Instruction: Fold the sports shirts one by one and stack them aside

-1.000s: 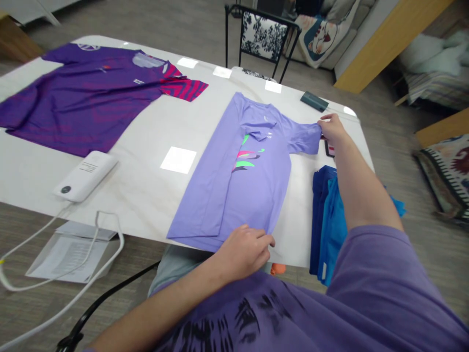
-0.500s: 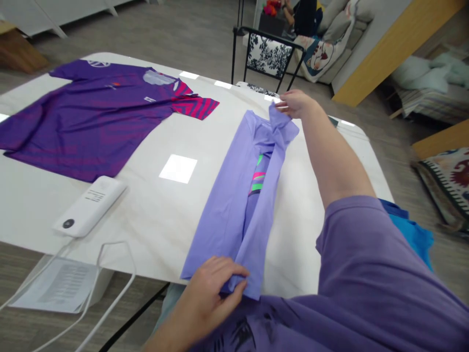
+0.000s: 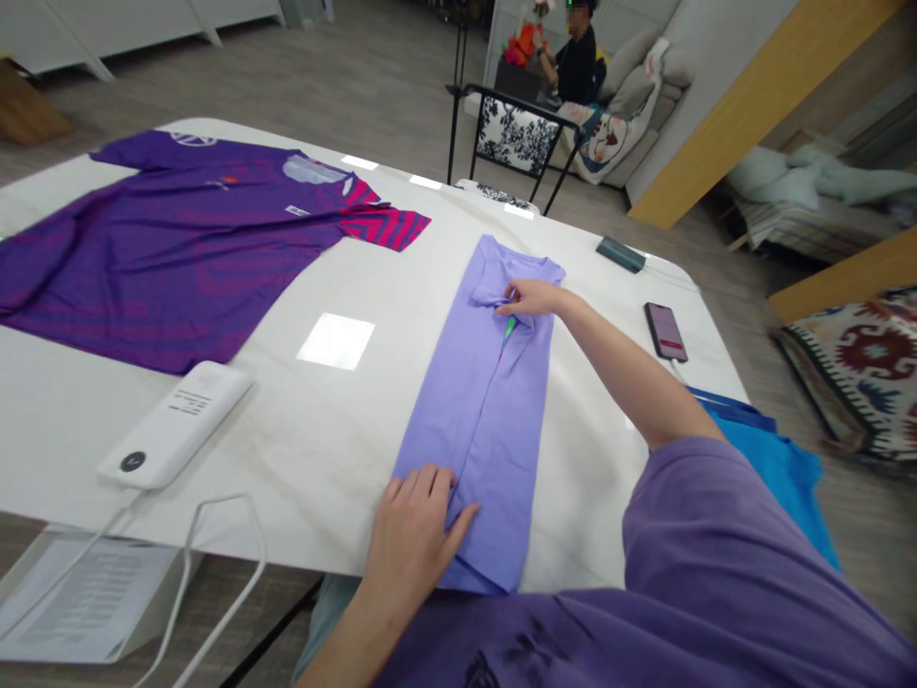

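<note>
A lavender T-shirt (image 3: pixel 458 392) lies folded into a long narrow strip on the white table, its neckline at the far end. A bit of green print shows in the gap between its folded edges. My left hand (image 3: pixel 412 526) rests flat on the near end of the shirt, fingers stretched out, thumb apart. Near the collar, my right hand (image 3: pixel 526 297) pinches fabric that looks like the sleeve, laid over the folded body. Part of that fabric is hidden under the fingers.
A purple jersey (image 3: pixel 193 248) is spread on the table (image 3: pixel 315 478) at left, beside a white power bank (image 3: pixel 179 420) with a cable. At right are a phone (image 3: pixel 666 332), a dark case-like object (image 3: pixel 620 254) and blue clothing (image 3: pixel 774 459). Beyond stands a chair (image 3: pixel 517 134); a person (image 3: pixel 577 67) sits farther back.
My right hand has drawn the sleeve fabric inward over the shirt, covering most of the print. My left hand has opened from a curled grip to lie flat. The view has shifted slightly.
</note>
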A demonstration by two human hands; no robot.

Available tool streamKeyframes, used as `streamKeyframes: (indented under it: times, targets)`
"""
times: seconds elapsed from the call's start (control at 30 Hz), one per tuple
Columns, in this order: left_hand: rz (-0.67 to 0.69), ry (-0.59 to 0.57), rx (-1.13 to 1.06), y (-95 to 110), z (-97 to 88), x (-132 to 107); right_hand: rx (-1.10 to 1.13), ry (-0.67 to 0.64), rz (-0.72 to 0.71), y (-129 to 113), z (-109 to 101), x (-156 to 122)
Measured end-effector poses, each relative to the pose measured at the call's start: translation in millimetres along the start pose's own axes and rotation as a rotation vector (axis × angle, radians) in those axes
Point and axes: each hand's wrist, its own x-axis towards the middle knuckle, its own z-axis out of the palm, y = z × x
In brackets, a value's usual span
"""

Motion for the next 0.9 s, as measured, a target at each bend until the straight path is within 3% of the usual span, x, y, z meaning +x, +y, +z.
streamKeyframes:
  times: [0.1, 0.17, 0.23, 0.4, 0.6, 0.67, 0.77, 0.9]
  targets:
    - [0.024, -0.012, -0.013, 4, 3.1, -1, 0.066, 0.151, 0.016, 12, -1, -2]
    - [0.051, -0.001, -0.052, 3, 5.5, -5, 0.029, 0.364, 0.099, 34, -12, 1]
    - [0.059, 0.01, -0.101, 1, 8.3, -9, -0.043, 0.467, 0.182, 62, -23, 6]
    - [-0.016, -0.047, -0.241, -3, 14.7, -14, -0.068, 0.245, 0.23, 112, -34, 19]
    - [-0.092, -0.18, -0.486, -8, 16.4, -18, 0.027, 0.083, 0.248, 139, -46, 30]
    - [-0.115, -0.21, -0.528, -12, 17.1, -20, 0.022, 0.12, 0.233, 144, -53, 35]
    - [-0.14, -0.236, -0.551, -18, 20.7, -23, -0.025, 0.276, 0.219, 145, -58, 45]
    - [-0.161, -0.253, -0.489, -21, 25.2, -26, -0.075, 0.241, 0.184, 135, -52, 59]
